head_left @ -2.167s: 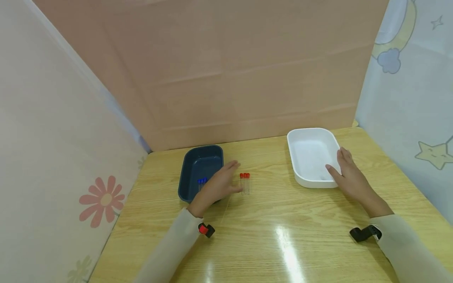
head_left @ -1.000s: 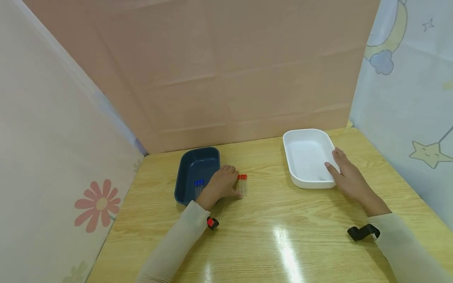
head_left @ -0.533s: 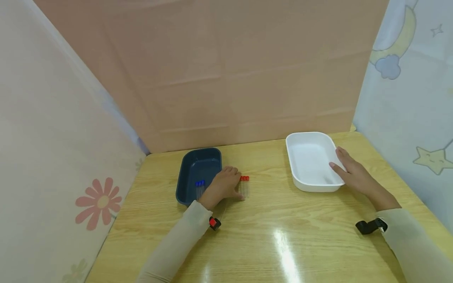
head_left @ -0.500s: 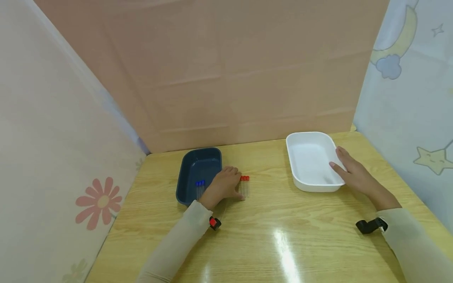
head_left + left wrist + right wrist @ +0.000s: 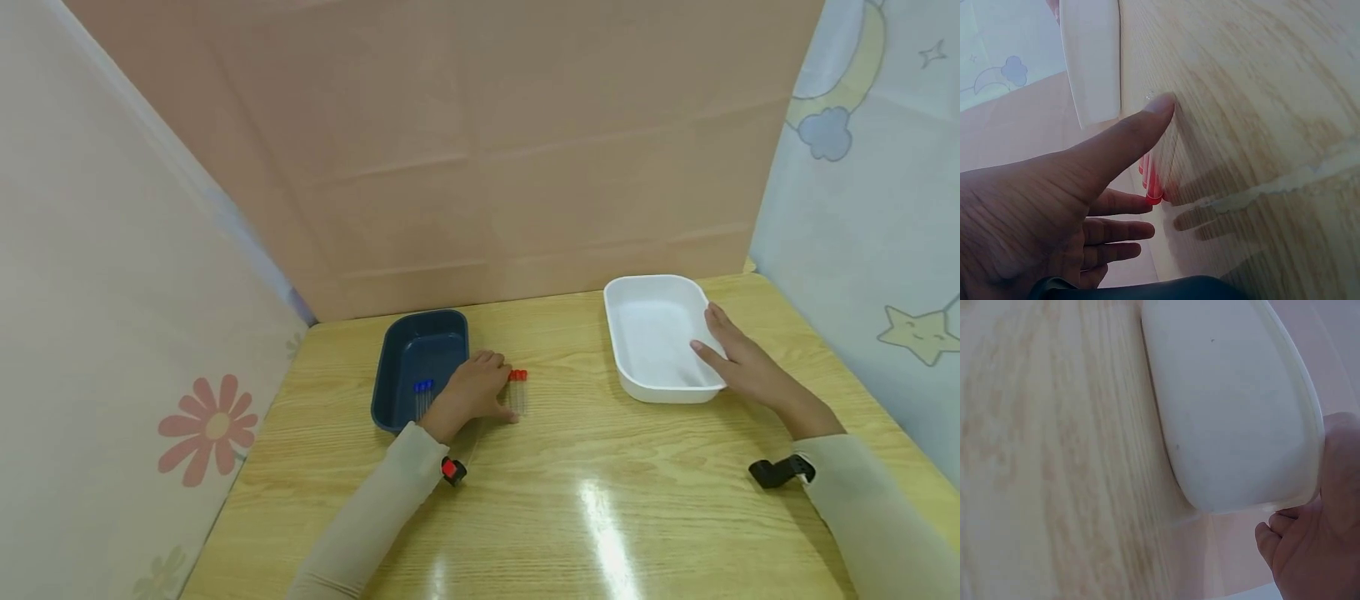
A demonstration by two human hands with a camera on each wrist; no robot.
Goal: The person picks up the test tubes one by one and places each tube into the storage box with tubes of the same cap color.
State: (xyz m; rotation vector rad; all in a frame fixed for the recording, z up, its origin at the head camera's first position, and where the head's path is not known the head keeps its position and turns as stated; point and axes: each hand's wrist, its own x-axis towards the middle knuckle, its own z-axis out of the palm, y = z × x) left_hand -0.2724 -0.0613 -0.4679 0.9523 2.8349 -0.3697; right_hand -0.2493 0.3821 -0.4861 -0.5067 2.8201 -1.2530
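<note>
The left hand (image 5: pixel 474 392) stands wide at the red-capped tubes (image 5: pixel 520 395).
These lie on the bench (image 5: pixel 540 500), just right of its palm; the right hand (image 5: pixel 746 362) holds the white tray (image 5: pixel 654 333) by its rim.

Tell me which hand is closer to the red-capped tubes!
Left. The left hand is at the red-capped tubes, on their left side; the right hand is farther off, at the right edge of the white tray.

Place: makeshift, screened-off; home or lab, I can't tell
Tabletop: glossy yellow wood-grain surface (image 5: pixel 562 467)
Back: creased, plain tan sheet (image 5: pixel 480 150)
Left: pale sheet (image 5: pixel 112 250), pink flower (image 5: pixel 217 427)
Right: pale-blue sheet (image 5: pixel 847 225), yellow crescent moon (image 5: pixel 866 67), smiling star (image 5: pixel 917 333)
</note>
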